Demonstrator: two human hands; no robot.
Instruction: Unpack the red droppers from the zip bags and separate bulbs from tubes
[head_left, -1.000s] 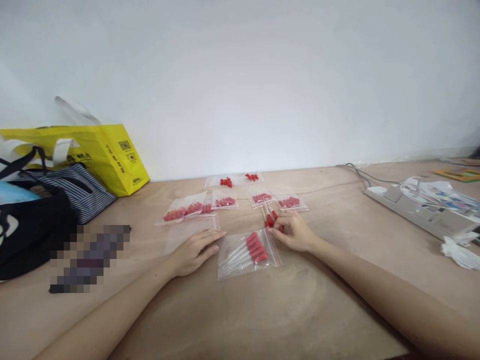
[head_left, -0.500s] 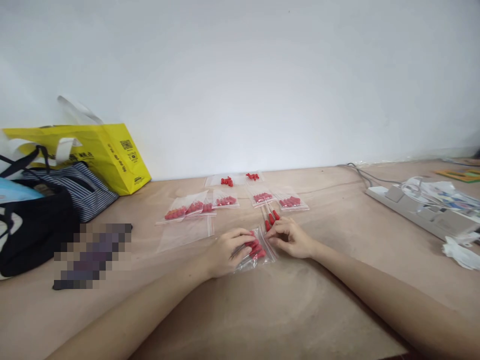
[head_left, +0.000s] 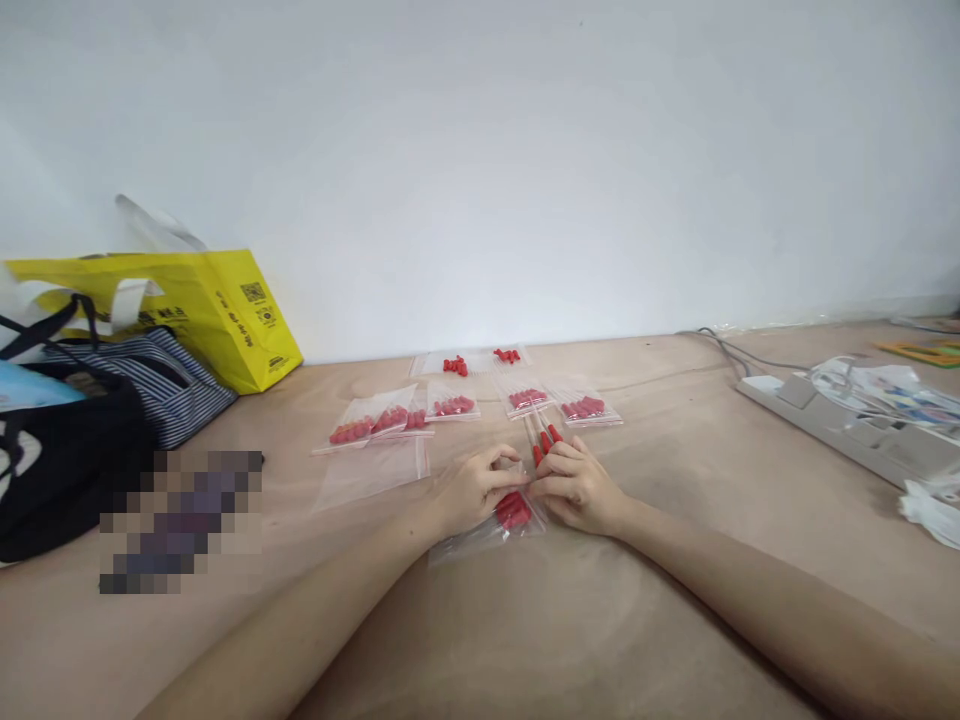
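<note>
In front of me lies a clear zip bag (head_left: 486, 544) with several small red pieces (head_left: 514, 511) in it. My left hand (head_left: 476, 490) pinches the bag's upper edge, its fingers bent together. My right hand (head_left: 577, 487) meets it there, fingertips closed on the same edge at the right corner. Just beyond the right fingers lie a few thin rods with red ends (head_left: 546, 440), partly covered by that hand. An unfilled flat zip bag (head_left: 371, 472) rests left of my left hand.
Several filled zip bags (head_left: 454, 404) of red pieces lie in a row farther back. Loose red pieces (head_left: 455, 366) sit on bags near the wall. At left stand a yellow bag (head_left: 255, 330) and a black bag (head_left: 82, 460); a power strip (head_left: 825, 425) lies at right.
My left hand has shifted up and right off the red pieces to the bag's edge, beside my right hand. The bag has turned and its red pieces are more exposed.
</note>
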